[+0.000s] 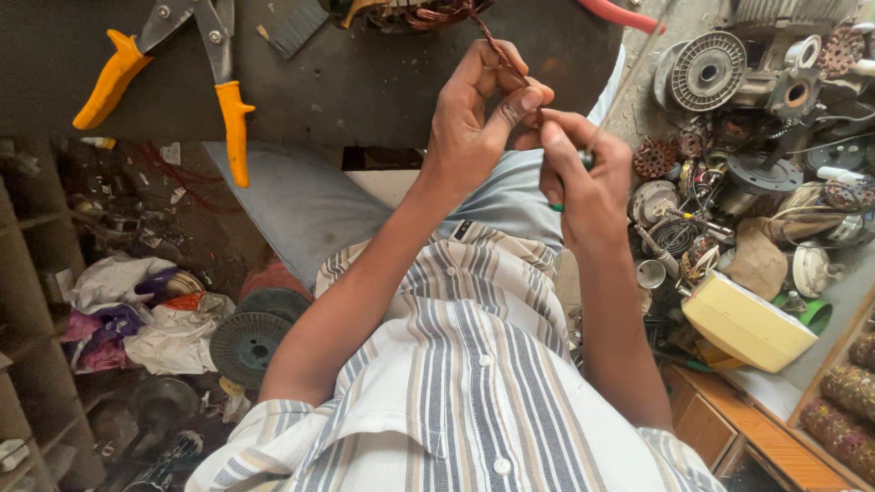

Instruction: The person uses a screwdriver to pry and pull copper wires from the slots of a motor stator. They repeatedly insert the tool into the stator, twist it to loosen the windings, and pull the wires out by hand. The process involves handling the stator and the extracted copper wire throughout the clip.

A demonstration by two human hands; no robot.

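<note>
Left hand: Now my left hand (474, 118), wrist bent, fingers pinched shut on the copper wire (497, 50).
Right hand: my right hand (588, 182), fist closed around a green-tipped tool (556, 208) at the desk's (365, 82) near edge.

Soft daylight from the right — sharp centre, warped edges.

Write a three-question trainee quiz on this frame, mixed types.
1. True or false: the left hand pinches the copper wire between thumb and fingers.
2. The snips have handles of which colour? A) yellow-orange B) blue C) black
3. Fill in: the wire runs up to a wound ____ at the top edge.

Key: 1 true. 2 A. 3 coil; the right hand is closed beside the left, holding something small and green that cannot be made out.
</note>
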